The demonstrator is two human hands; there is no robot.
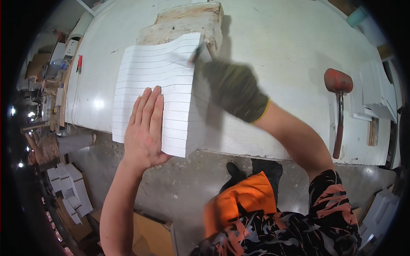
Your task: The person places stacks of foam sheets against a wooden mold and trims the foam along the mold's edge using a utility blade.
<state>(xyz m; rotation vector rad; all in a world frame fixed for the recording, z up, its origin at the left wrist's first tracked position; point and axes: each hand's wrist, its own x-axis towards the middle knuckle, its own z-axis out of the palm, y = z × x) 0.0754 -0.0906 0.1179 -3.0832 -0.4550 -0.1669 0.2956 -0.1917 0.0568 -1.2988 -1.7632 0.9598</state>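
A white block (175, 111) marked with thin dark parallel lines, perhaps layered sheets, sits at the table's near edge. Its lines carry on round the right side. My bare left hand (147, 115) lies flat on its upper face, fingers stretched out and pointing away from me. On my right hand (235, 89) is a dark green glove with a yellow cuff. Blurred by motion, it is closed round a small dark tool (196, 55) at the block's far right edge. The tool's kind is too smeared to make out.
Behind the block stands a worn, wrapped block (188, 21). A red-headed mallet (338, 81) rests at the right of the white table (273, 38), near white panels (376, 89). A red-handled tool (80, 62) lies far left. Below are cardboard boxes (156, 234).
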